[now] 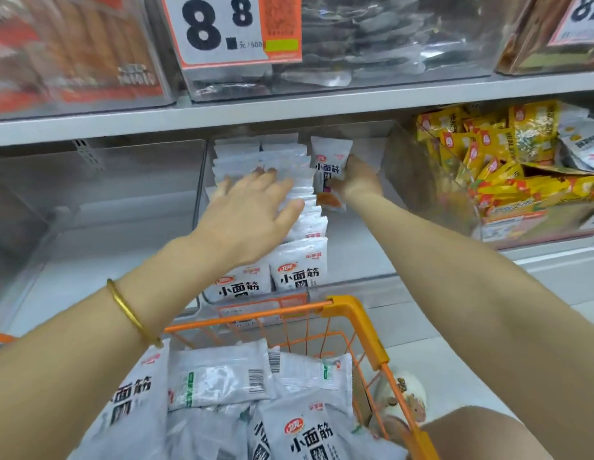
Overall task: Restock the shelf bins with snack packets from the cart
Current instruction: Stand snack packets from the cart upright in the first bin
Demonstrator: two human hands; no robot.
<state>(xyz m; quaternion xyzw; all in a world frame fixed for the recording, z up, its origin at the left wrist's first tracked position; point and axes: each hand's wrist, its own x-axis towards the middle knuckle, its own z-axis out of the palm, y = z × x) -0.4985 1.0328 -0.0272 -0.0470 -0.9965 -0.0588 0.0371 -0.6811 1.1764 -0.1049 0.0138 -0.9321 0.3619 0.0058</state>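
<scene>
White snack packets (298,263) with black lettering stand in rows inside a clear shelf bin (362,280) at the centre. My left hand (252,210) lies flat with straight fingers pressing on the tops of those rows. My right hand (355,179) reaches deep into the bin and grips one upright white packet (328,161) to the right of the rows. Below, an orange cart (348,313) holds several more white packets (222,380), some face down.
A clear bin (99,194) to the left looks bare. Another bin (431,194) on the right is piled with yellow packets (488,154). A shelf board (289,111) overhangs the bins, with a price tag (229,28) and upper bins above. A shoe (408,396) shows past the cart.
</scene>
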